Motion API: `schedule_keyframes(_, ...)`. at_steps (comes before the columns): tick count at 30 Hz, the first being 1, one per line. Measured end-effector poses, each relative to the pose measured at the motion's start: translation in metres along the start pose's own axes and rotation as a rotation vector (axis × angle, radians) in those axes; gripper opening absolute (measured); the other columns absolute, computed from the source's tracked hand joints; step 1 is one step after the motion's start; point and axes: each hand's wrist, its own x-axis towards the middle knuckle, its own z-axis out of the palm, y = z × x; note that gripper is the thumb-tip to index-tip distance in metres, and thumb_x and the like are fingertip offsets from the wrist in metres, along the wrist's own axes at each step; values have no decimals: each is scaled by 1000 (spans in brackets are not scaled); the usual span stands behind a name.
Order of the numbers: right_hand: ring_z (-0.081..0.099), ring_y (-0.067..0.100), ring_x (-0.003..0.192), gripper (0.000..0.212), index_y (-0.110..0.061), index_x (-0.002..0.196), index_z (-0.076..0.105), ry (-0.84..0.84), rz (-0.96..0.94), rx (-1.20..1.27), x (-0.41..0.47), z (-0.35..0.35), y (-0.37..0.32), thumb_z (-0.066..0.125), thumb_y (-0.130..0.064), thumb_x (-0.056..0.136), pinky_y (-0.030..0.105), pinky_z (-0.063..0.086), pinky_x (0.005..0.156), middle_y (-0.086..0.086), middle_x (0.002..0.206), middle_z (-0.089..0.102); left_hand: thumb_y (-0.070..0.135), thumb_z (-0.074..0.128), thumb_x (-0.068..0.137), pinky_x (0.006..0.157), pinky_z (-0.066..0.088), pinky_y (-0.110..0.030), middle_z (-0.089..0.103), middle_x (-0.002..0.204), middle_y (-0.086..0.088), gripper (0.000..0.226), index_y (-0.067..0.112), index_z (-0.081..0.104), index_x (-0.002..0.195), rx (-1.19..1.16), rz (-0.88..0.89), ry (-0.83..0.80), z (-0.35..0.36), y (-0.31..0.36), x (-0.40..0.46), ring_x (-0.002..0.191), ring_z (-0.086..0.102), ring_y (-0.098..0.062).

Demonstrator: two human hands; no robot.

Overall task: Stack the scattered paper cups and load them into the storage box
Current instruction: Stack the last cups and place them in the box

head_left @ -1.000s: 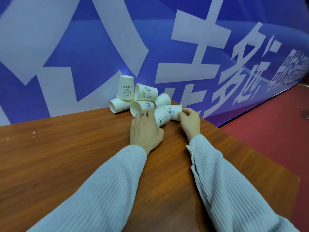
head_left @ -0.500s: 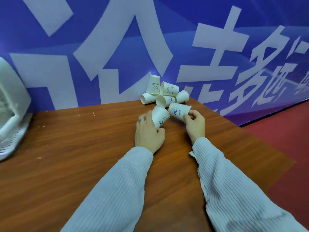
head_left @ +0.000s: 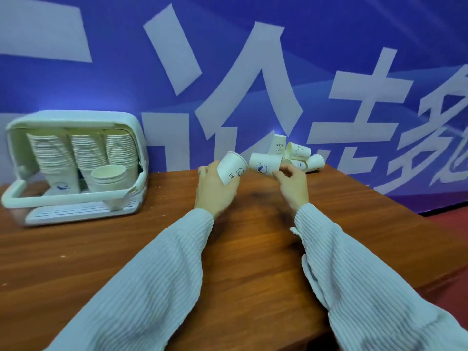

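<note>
Left hand (head_left: 215,191) grips a light, crushable white paper cup (head_left: 231,171) by its side wall; right hand (head_left: 293,184) grips another white paper cup (head_left: 263,164) just beside it.

Storage box (head_left: 141,158): on the table (head_left: 101,249), far left, against the banner (head_left: 253,72)
Cup stacks (head_left: 83,158): inside the storage box, side by side
Left hand (head_left: 215,191): above the table's middle, holding a tilted cup (head_left: 231,168)
Right hand (head_left: 293,186): just right of the left hand, holding a second cup (head_left: 264,163)
Loose cups (head_left: 298,155): behind the right hand, piled at the table's back edge, before the banner
</note>
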Motion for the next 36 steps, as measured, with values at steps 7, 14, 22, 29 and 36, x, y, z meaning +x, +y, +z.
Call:
schedule_keyframes(7, 67, 10, 94, 11, -13, 103, 75, -166, -102, 25, -23, 84, -62, 67, -13, 94, 24, 52, 84, -3, 98, 75, 41, 73, 85, 87, 42, -32, 46, 116, 1, 57, 19, 53, 133, 85, 13, 183, -108, -15, 2, 107, 55, -22)
schedule_keyframes(14, 68, 12, 92, 12, -18, 103, 74, -299, -167, 53, -45, 175, -109, 65, -19, 96, 35, 57, 84, -7, 95, 74, 49, 69, 77, 90, 53, -46, 55, 121, 1, 56, 27, 57, 128, 126, -9, 313, -194, -43, 1, 105, 58, -22)
schedule_keyframes(22, 66, 21, 100, 22, -21, 108, 73, -452, -411, -189, -67, 254, -147, 55, -14, 98, 36, 51, 85, -3, 104, 75, 55, 63, 82, 105, 37, -52, 60, 126, -4, 58, 22, 55, 128, 301, -195, 612, -263, -87, -11, 120, 49, -29)
schedule_keyframes(29, 63, 31, 115, 40, -29, 122, 72, -700, -713, -765, -64, 291, -162, 49, -14, 94, 46, 55, 93, 4, 123, 73, 52, 70, 80, 101, 47, -44, 59, 135, -1, 82, 26, 29, 146, 78, -201, 616, -287, -110, -12, 118, 60, -25)
schedule_keyframes(36, 65, 31, 115, 42, -18, 125, 68, -929, -686, -819, -84, 301, -134, 42, -6, 94, 43, 53, 96, 7, 121, 73, 41, 76, 81, 100, 45, -37, 51, 141, -1, 81, 24, 34, 148, 148, -81, 459, -273, -107, 12, 123, 55, -23)
